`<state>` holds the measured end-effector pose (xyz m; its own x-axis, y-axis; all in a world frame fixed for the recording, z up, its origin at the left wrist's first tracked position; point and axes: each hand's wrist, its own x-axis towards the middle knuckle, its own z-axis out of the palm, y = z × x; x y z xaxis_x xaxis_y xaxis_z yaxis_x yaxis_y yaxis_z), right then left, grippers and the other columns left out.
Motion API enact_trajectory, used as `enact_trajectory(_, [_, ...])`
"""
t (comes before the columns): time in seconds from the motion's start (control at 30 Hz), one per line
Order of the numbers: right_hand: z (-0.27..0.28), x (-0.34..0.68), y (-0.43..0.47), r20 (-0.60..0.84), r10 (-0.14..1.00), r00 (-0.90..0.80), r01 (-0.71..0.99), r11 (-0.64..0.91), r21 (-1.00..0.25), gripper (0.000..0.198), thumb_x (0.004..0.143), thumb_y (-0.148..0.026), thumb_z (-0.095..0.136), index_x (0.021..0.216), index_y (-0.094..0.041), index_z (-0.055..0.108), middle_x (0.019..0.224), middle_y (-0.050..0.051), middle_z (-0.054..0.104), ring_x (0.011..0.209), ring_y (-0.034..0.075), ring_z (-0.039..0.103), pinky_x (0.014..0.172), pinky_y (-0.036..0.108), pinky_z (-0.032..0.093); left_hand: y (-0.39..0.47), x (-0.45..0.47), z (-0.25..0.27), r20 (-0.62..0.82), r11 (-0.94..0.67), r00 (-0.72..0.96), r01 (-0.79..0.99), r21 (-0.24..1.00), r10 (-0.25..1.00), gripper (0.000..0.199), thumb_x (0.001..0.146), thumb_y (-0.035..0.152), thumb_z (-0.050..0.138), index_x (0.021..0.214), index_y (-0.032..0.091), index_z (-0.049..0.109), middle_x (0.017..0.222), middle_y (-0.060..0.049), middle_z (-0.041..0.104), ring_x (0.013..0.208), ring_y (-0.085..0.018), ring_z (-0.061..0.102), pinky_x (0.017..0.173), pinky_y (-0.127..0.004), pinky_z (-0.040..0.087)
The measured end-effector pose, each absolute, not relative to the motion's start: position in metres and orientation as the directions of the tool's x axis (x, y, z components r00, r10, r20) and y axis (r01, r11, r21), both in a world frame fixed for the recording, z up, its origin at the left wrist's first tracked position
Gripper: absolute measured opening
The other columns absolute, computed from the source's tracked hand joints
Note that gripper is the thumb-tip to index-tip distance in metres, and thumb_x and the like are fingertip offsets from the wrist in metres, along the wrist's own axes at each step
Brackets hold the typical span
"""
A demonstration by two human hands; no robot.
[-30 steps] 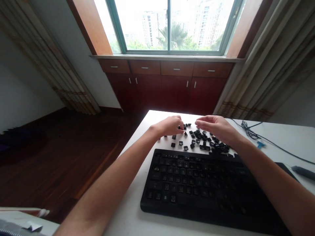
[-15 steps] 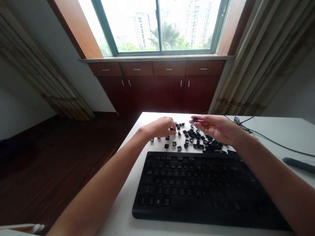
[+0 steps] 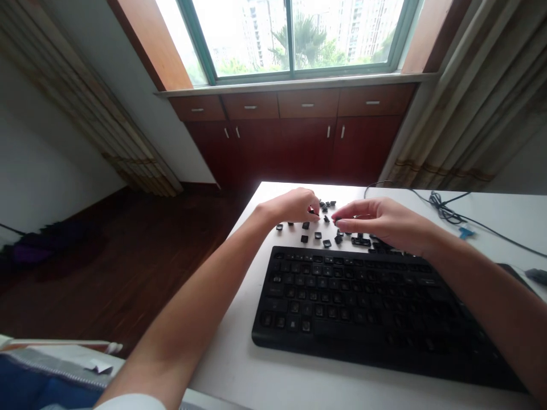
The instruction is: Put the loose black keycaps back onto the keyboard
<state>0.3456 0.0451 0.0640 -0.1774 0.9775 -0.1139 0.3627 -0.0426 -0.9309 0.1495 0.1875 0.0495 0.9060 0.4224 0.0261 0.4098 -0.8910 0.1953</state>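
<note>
My left hand (image 3: 297, 205) is closed at the far side of the white table, a black keycap (image 3: 314, 212) between its thumb and fingers. Across from it, my right hand (image 3: 380, 219) is palm down over the loose keycaps, thumb and fingertips pinched on a small dark keycap (image 3: 337, 220). More loose keycaps (image 3: 327, 244) lie scattered between and below the hands, some face down; my right hand hides part of the pile. Nearer to me lies a black keyboard (image 3: 316, 327). Several of its key positions look bare, while others carry caps.
A black cable (image 3: 440, 205) lies coiled at the table's back right, near a small blue item (image 3: 466, 232). A dark grey object (image 3: 536, 277) lies at the right edge. Red cabinets (image 3: 290, 145) stand beyond the table (image 3: 239, 347).
My right hand has turned from palm up to palm down and come lower, closer to the loose keycaps. My left hand keeps its pinch. The whole view has shifted slightly.
</note>
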Motion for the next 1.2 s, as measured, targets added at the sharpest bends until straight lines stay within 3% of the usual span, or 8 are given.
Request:
enact_trajectory(0.3, [0.057, 0.330, 0.039, -0.127, 0.966, -0.226, 0.391, -0.029, -0.920, 0.045, 0.074, -0.042, 0.079, 0.113, -0.020, 0.073, 0.100, 0.005, 0.074, 0.091, 0.020, 0.069, 0.079, 0.031, 0.056, 0.191, 0.148, 0.045, 0.014, -0.889, 0.905, 0.414, 0.194, 0.424, 0.019, 0.081, 0.033, 0.068, 0.092, 0.021, 0.078, 0.091, -0.003, 0.075, 0.077, -0.015, 0.064, 0.065, -0.023, 0.043])
enact_trajectory(0.47, [0.054, 0.316, 0.031, -0.014, 0.966, -0.260, 0.516, 0.126, -0.847, 0.032, 0.080, -0.035, 0.072, 0.109, -0.022, 0.073, 0.089, 0.003, 0.073, 0.081, 0.017, 0.068, 0.074, 0.029, 0.056, 0.193, 0.146, 0.042, 0.028, -0.896, 0.912, 0.397, 0.198, 0.410, 0.019, 0.080, 0.035, 0.069, 0.091, 0.022, 0.078, 0.090, -0.003, 0.074, 0.077, -0.015, 0.063, 0.066, -0.024, 0.042])
enact_trajectory(0.57, [0.054, 0.306, 0.026, 0.091, 0.954, -0.285, 0.622, 0.257, -0.740, 0.025, 0.083, -0.030, 0.068, 0.106, -0.025, 0.073, 0.087, 0.002, 0.072, 0.078, 0.017, 0.067, 0.075, 0.029, 0.056, 0.195, 0.146, 0.039, 0.030, -0.898, 0.913, 0.392, 0.200, 0.406, 0.021, 0.081, 0.037, 0.067, 0.092, 0.023, 0.078, 0.089, -0.002, 0.074, 0.076, -0.015, 0.063, 0.066, -0.025, 0.042])
enact_trajectory(0.73, [0.050, 0.300, 0.022, 0.211, 0.895, -0.394, 0.651, 0.433, -0.624, 0.022, 0.089, -0.031, 0.064, 0.108, -0.028, 0.074, 0.109, 0.005, 0.070, 0.079, 0.016, 0.067, 0.073, 0.030, 0.056, 0.197, 0.148, 0.034, 0.038, -0.893, 0.908, 0.403, 0.201, 0.418, 0.021, 0.082, 0.036, 0.067, 0.095, 0.023, 0.078, 0.090, -0.002, 0.074, 0.078, -0.016, 0.064, 0.067, -0.025, 0.043])
enact_trajectory(0.87, [0.045, 0.290, 0.016, 0.222, 0.890, -0.397, 0.650, 0.444, -0.617, 0.021, 0.089, -0.031, 0.067, 0.109, -0.029, 0.073, 0.103, 0.003, 0.071, 0.082, 0.017, 0.068, 0.076, 0.031, 0.056, 0.195, 0.152, 0.035, 0.024, -0.884, 0.900, 0.421, 0.201, 0.434, 0.022, 0.081, 0.037, 0.070, 0.096, 0.023, 0.078, 0.091, -0.002, 0.075, 0.077, -0.017, 0.064, 0.067, -0.026, 0.042])
enact_trajectory(1.03, [0.032, 0.263, -0.001, 0.259, 0.887, -0.383, 0.628, 0.455, -0.631, 0.005, 0.089, -0.025, 0.069, 0.093, -0.027, 0.071, 0.096, 0.000, 0.073, 0.085, 0.016, 0.069, 0.078, 0.029, 0.057, 0.188, 0.158, 0.037, 0.005, -0.870, 0.888, 0.450, 0.203, 0.460, 0.019, 0.079, 0.033, 0.073, 0.092, 0.020, 0.079, 0.088, -0.005, 0.076, 0.076, -0.017, 0.064, 0.064, -0.026, 0.042])
enact_trajectory(1.2, [0.021, 0.247, -0.020, 0.364, 0.821, -0.440, 0.639, 0.571, -0.515, 0.016, 0.096, -0.020, 0.057, 0.095, -0.028, 0.070, 0.105, 0.001, 0.073, 0.092, 0.017, 0.067, 0.079, 0.032, 0.058, 0.185, 0.158, 0.036, -0.005, -0.856, 0.881, 0.461, 0.233, 0.473, 0.020, 0.078, 0.032, 0.075, 0.094, 0.020, 0.079, 0.093, -0.006, 0.076, 0.074, -0.017, 0.065, 0.065, -0.026, 0.044])
